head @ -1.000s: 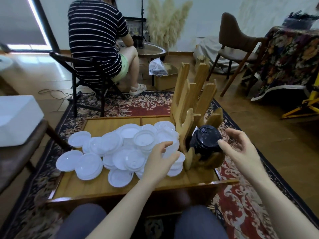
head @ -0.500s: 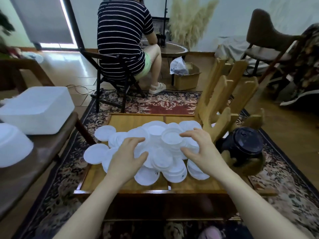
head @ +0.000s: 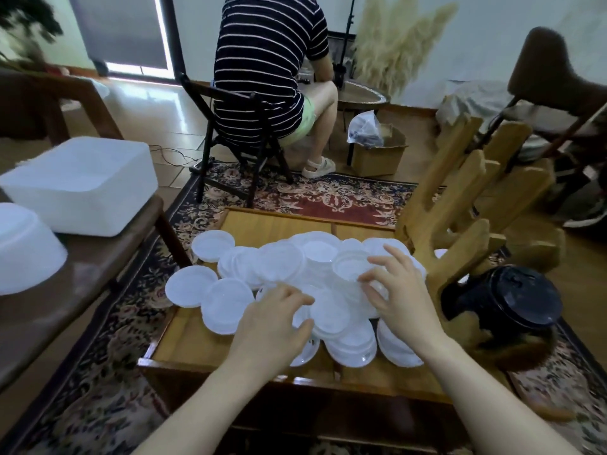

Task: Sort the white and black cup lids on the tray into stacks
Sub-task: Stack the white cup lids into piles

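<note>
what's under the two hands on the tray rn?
White lids, loosely overlapping on the wooden tray. Left hand and right hand both rest on the pile, fingers curled. The lids directly beneath the palms are covered, so their number is unclear.

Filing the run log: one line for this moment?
left hand: on white lids | right hand: on lids | black lids: stacked in wooden rack

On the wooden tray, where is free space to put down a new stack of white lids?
Bare wood shows along the tray's far edge, behind the white lids, and at the near left corner, beside the left hand. The middle, under both hands, is crowded with overlapping lids; the right hand sits there. The wooden rack and the black lids fill the right side.
</note>
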`<state>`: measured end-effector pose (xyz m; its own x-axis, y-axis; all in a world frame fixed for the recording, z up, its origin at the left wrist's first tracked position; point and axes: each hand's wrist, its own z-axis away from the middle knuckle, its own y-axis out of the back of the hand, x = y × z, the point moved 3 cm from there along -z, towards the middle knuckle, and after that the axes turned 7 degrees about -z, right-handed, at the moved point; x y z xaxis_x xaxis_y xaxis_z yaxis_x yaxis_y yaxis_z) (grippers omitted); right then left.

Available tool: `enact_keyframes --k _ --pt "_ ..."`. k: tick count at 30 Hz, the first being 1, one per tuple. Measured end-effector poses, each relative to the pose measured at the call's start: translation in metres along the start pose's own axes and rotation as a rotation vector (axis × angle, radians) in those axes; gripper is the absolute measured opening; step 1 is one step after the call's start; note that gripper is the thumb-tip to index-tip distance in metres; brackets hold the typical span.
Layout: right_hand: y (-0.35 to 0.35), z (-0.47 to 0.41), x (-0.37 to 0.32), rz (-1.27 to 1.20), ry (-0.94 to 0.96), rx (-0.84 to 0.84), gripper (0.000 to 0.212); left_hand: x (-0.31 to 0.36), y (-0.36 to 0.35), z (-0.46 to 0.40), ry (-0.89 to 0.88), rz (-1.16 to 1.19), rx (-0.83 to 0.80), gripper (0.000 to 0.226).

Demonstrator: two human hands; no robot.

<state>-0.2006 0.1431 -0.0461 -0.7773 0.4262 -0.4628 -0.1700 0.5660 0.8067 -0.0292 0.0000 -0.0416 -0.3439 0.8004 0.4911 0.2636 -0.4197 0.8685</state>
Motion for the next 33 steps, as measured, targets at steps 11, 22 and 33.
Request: enact_keyframes --k 11,22,33 --pt "0.025 0.016 -0.028 -1.303 -0.744 -0.108 0.021 0.012 -0.001 -0.007 0.317 1.058 -0.077 0.066" --pt "0.005 0.008 -0.019 -0.096 -0.176 -0.048 0.058 -0.005 -0.020 -0.001 0.677 1.380 -0.047 0.018" --pt "-0.009 0.005 0.000 -0.097 -0.273 -0.108 0.083 -0.011 -0.019 -0.006 0.774 1.515 -0.058 0.023"
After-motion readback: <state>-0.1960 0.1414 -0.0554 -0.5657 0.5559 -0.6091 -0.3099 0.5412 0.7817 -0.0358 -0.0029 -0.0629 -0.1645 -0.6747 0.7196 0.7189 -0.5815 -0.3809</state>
